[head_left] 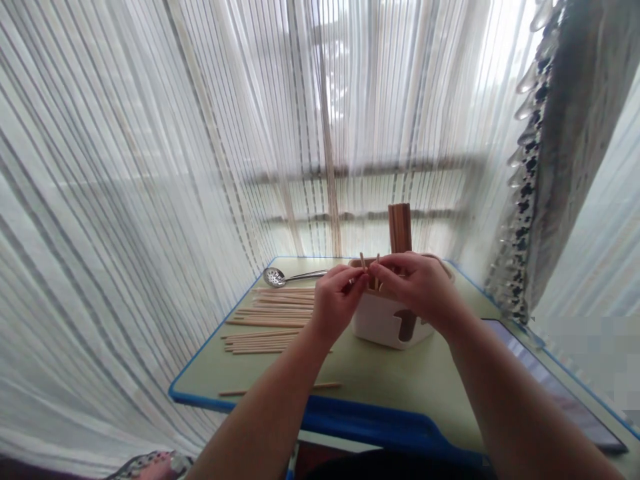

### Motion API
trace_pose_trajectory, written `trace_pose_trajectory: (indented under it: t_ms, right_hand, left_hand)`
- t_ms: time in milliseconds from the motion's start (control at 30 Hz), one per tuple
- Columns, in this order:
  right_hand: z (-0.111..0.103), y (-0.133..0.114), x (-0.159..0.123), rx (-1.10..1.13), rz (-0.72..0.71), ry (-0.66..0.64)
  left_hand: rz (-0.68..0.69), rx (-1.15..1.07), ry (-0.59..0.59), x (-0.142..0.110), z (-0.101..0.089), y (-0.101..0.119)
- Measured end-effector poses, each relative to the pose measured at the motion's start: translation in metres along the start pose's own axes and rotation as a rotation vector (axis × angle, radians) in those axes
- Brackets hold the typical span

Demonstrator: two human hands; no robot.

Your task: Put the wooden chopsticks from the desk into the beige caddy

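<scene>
Both hands meet above a white holder (383, 323) on a small green table (385, 380). My left hand (334, 303) is closed, pinching thin wooden chopsticks (363, 261) whose tips stick up between the hands. My right hand (417, 287) is closed too, fingers pressed on the same chopsticks (377, 261) over the holder's rim. A bundle of darker brown sticks (400, 228) stands upright in the holder behind my hands. Several loose chopsticks (273, 320) lie in a row on the table to the left.
A metal slotted spoon (275, 277) lies at the table's far left. One chopstick (280, 389) lies near the blue front edge (360, 420). A dark tablet (555, 387) rests at the right. Sheer striped curtains (150, 200) hang close behind and left.
</scene>
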State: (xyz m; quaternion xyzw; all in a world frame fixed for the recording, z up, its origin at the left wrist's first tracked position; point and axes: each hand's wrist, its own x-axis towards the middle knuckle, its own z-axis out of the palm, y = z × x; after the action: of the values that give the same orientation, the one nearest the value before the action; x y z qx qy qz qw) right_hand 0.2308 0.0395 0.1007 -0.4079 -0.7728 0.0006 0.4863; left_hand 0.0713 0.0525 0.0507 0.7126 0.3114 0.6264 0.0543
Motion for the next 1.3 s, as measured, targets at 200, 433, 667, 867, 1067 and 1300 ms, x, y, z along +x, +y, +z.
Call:
trace_pose_trajectory:
  t_ms: [200,433,667,867,1067,1300]
  right_hand:
    - [-0.006,-0.001,-0.002,0.059,0.006,-0.006]
    - [-0.008,-0.005,-0.002,0.112,0.058,0.019]
    - [-0.005,-0.002,-0.002,0.25,0.077,0.28]
    - [-0.023,-0.009,0.004,0.531,0.014,0.88]
    - [-0.026,-0.001,0.007,0.811,0.094,1.0]
    - [-0.004,-0.005,0.0,0.702,0.11,0.807]
  left_hand:
    - [0.009,0.035,-0.039,-0.003,0.002,0.0]
    - [0.049,0.045,-0.073,-0.004,0.001,0.001]
    - [0.003,0.089,0.018,-0.005,0.0,0.003]
    - [-0.157,0.088,0.154,-0.008,-0.001,-0.003]
    - [-0.339,-0.161,0.205,-0.003,-0.003,-0.001]
    - [-0.472,-0.504,0.073,0.006,-0.005,0.006]
